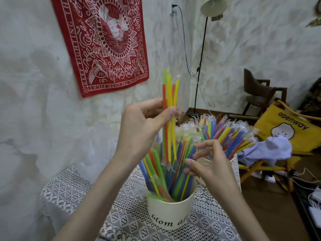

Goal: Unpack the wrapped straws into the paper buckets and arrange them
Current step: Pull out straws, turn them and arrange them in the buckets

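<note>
A white plaster wall (34,101) fills the left and back, carrying a red banner (102,44); it meets a second wall at a corner where a floor lamp (201,66) stands. To the right the floor opens out, holding a dark chair (257,91) and a yellow bag (291,129) on a folding stool, with a pale cloth (271,148) draped at its edge. A small table under a lace cloth (73,188) sits close against the left wall, leaving open room only on its right side. On it stands a cream bucket (169,213) packed with coloured straws (172,171) that fan upward and outward. A second bucket (205,160) just behind it, mostly hidden, holds wrapped straws (231,131) leaning up and to the right. The left hand (140,129) is raised above the near bucket, thumb and fingers pinching a small bundle (169,105) of wrapped straws, its long axis nearly upright, lower ends hanging just above the bucket's straws. The right hand (208,162) hovers lower, apart from the left, fingers loosely curled and touching the straw tops; whether it pinches one cannot be told.
</note>
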